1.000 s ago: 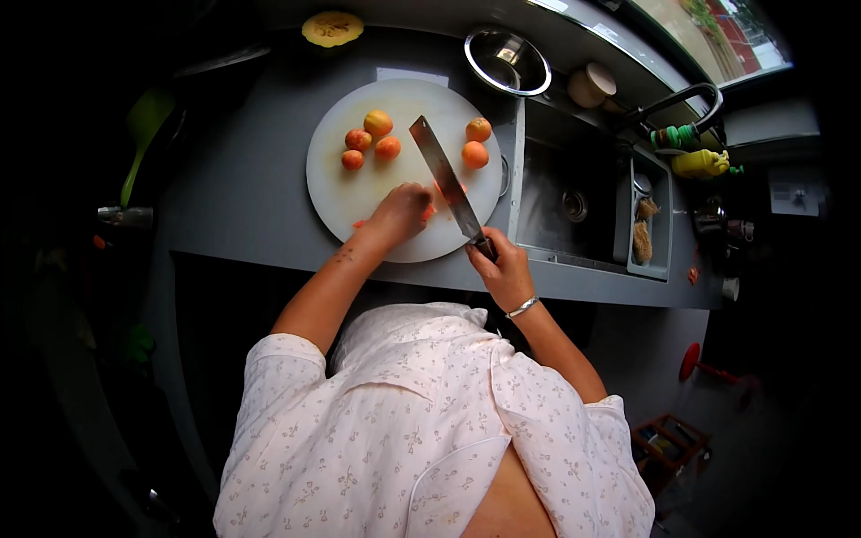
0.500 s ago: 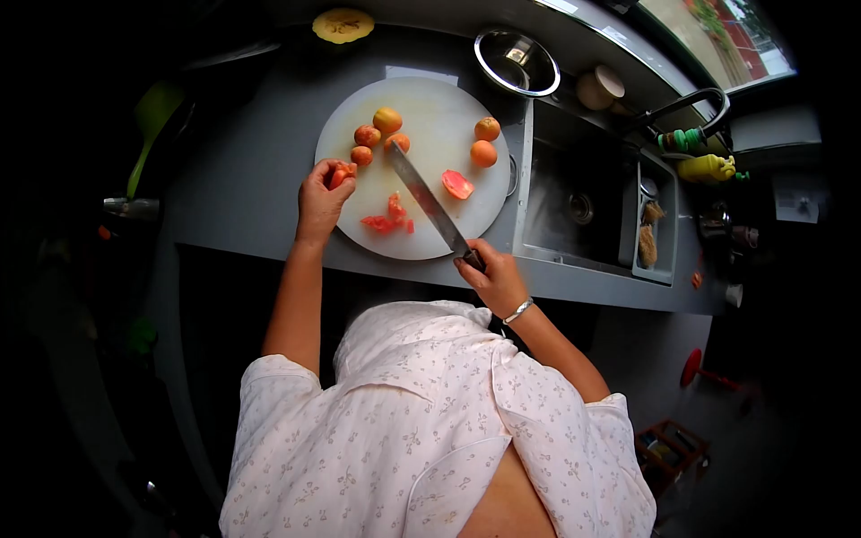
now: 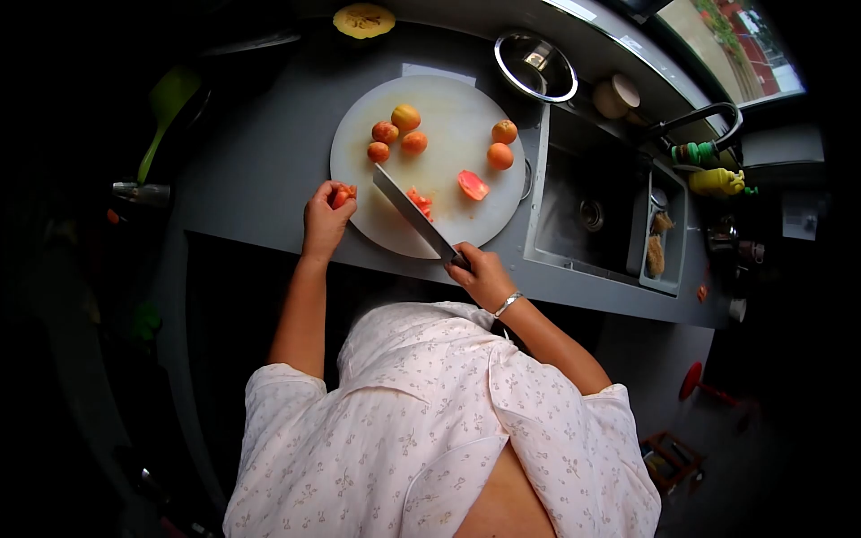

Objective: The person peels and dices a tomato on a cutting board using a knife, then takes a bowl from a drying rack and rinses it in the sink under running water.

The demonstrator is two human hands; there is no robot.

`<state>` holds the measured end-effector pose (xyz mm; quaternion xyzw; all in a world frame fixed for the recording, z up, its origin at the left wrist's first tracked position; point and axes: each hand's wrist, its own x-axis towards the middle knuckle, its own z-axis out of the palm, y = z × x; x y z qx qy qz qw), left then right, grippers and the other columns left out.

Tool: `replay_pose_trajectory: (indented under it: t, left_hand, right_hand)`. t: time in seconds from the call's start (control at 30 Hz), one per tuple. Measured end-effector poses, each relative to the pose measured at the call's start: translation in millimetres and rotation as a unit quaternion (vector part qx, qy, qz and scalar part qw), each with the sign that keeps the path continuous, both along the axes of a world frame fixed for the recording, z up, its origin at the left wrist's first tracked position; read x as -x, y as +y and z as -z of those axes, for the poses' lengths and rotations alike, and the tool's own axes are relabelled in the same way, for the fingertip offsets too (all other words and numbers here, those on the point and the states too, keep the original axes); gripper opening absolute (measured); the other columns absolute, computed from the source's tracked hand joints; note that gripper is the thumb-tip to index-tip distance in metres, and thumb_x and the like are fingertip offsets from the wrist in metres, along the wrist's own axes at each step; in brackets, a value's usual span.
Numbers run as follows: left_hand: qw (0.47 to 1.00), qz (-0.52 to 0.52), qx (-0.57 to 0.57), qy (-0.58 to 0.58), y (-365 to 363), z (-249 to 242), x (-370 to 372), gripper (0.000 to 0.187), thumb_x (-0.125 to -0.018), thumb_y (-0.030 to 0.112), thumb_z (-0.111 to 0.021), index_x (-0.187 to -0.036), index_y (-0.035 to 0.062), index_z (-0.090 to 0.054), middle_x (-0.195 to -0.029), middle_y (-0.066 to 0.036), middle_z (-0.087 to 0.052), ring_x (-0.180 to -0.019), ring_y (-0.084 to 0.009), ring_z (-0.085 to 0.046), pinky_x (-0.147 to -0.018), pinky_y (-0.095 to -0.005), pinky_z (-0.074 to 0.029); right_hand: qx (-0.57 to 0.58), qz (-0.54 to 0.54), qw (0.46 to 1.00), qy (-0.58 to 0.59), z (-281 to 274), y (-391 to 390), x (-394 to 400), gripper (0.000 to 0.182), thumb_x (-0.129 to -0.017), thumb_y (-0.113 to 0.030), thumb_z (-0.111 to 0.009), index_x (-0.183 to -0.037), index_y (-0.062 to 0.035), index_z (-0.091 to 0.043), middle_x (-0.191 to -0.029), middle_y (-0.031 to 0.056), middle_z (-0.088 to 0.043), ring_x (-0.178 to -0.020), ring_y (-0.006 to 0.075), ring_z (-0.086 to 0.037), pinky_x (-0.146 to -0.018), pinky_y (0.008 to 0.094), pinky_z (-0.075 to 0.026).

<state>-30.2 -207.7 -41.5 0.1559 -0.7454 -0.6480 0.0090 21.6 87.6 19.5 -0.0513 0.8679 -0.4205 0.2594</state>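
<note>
My left hand (image 3: 325, 220) pinches a piece of cut tomato (image 3: 342, 195) at the left edge of the round white cutting board (image 3: 448, 99). In my right hand (image 3: 484, 276) is the handle of a kitchen knife (image 3: 411, 211), its broad blade slanting up and left over the board. Chopped tomato pieces (image 3: 420, 203) lie against the far side of the blade, which may hide some of them. A larger cut tomato piece (image 3: 473, 186) rests to the right, red flesh up. Several whole tomatoes (image 3: 405, 117) sit farther back, with two more (image 3: 500, 156) at the right.
Right of the board is a sink (image 3: 560, 197) with a grey side basket (image 3: 664, 260) and a black faucet (image 3: 700, 117). A steel bowl (image 3: 536, 67) stands behind it. A halved yellow melon (image 3: 364, 20) lies at the back, and a green spatula (image 3: 166, 108) at the left.
The knife has moved left and toward me, away from the whole tomatoes, and the chopped pieces now lie farther right. My left hand, still holding its piece, has shifted slightly left. The view has shifted a little.
</note>
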Motion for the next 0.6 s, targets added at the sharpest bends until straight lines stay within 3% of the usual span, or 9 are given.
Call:
replay_pose_trajectory:
  t: [0.07, 0.1, 0.2, 0.3, 0.4, 0.6]
  left_hand:
    - [0.993, 0.043, 0.106, -0.019, 21.6, -14.2, 2.8, 0.021, -0.078, 0.008, -0.068, -0.097, -0.0004, -0.063, -0.091, -0.008, -0.070, -0.084, -0.0150, -0.065, -0.079, -0.0287, -0.052]
    - [0.990, 0.069, 0.122, -0.007, 33.7, -16.5, 4.6, 0.023, -0.077, 0.010, -0.068, -0.096, -0.0007, -0.062, -0.093, -0.011, -0.071, -0.086, -0.0204, -0.067, -0.080, -0.0315, -0.052]
    - [0.972, 0.149, 0.177, 0.045, 66.4, 0.3, 15.9, 0.021, -0.075, 0.007, -0.067, -0.094, -0.0005, -0.061, -0.092, -0.016, -0.067, -0.087, -0.0333, -0.065, -0.081, -0.0393, -0.052]
    - [0.940, 0.197, 0.263, 0.095, 91.4, 20.4, 25.7, 0.022, -0.074, 0.005, -0.068, -0.095, 0.0008, -0.062, -0.091, -0.015, -0.063, -0.090, -0.0359, -0.061, -0.085, -0.0432, -0.050]
    - [0.919, 0.179, 0.314, 0.154, 102.4, 18.3, 22.8, 0.025, -0.075, 0.005, -0.070, -0.098, 0.0029, -0.061, -0.095, -0.014, -0.061, -0.096, -0.0350, -0.058, -0.090, -0.0448, -0.048]
    - [0.950, 0.153, 0.234, 0.139, 93.8, -7.4, 6.1, 0.044, -0.072, 0.005, -0.074, -0.114, 0.0022, -0.061, -0.117, -0.014, -0.060, -0.112, -0.0333, -0.056, -0.098, -0.0416, -0.046]
  right_hand:
    - [-0.007, 0.038, 0.999, -0.001, -10.9, 11.2, 4.0, 0.024, -0.087, -0.018, -0.066, -0.106, -0.0032, -0.062, -0.078, 0.0207, -0.067, -0.070, 0.0372, -0.065, -0.066, 0.0398, -0.051]
    - [-0.003, 0.048, 0.999, 0.019, -11.4, 17.8, 4.9, 0.024, -0.088, -0.019, -0.066, -0.105, -0.0029, -0.063, -0.075, 0.0189, -0.066, -0.065, 0.0322, -0.064, -0.065, 0.0367, -0.050]
    - [-0.015, 0.070, 0.997, 0.014, -13.3, 30.1, 8.0, 0.023, -0.088, -0.018, -0.067, -0.105, -0.0026, -0.064, -0.073, 0.0171, -0.065, -0.062, 0.0269, -0.061, -0.063, 0.0344, -0.050]
    - [-0.018, 0.084, 0.996, 0.013, -13.3, 32.5, 6.3, 0.023, -0.087, -0.018, -0.068, -0.104, -0.0031, -0.065, -0.072, 0.0158, -0.065, -0.060, 0.0241, -0.059, -0.062, 0.0334, -0.049]
    - [-0.018, 0.089, 0.996, 0.014, -12.2, 32.4, 3.9, 0.023, -0.087, -0.019, -0.068, -0.104, -0.0035, -0.065, -0.071, 0.0157, -0.065, -0.060, 0.0247, -0.059, -0.062, 0.0338, -0.049]
    - [-0.005, 0.094, 0.995, 0.014, -11.5, 32.2, 2.3, 0.025, -0.087, -0.020, -0.068, -0.105, -0.0029, -0.065, -0.071, 0.0161, -0.064, -0.059, 0.0257, -0.058, -0.062, 0.0344, -0.048]
